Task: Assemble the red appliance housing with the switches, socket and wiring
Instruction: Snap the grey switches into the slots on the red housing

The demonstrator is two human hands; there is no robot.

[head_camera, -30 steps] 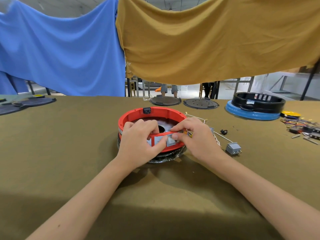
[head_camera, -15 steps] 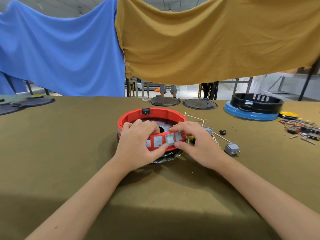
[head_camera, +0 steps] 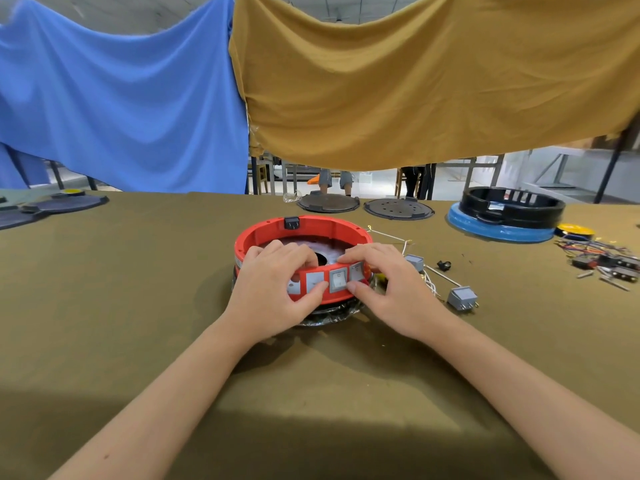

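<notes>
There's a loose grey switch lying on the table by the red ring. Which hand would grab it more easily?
Probably the right hand. The loose switch lies on the table just right of it, with nothing between. The left hand grips the housing on its far side and would have to cross over.

Olive-covered bench [head_camera: 104, 306] fills the view. Take the black ring housing [head_camera: 512, 207] on its blue base [head_camera: 498, 232] as the marker, far right on the bench. Just left of it, two dark round plates [head_camera: 398, 208] side by side at the back edge. Just right of it, a yellow disc [head_camera: 575, 230]. Well to its left, at the far left edge, flat dark panels [head_camera: 52, 206]. Above and behind it hang a mustard cloth [head_camera: 433, 81] and, further left, a blue cloth [head_camera: 121, 98].
</notes>
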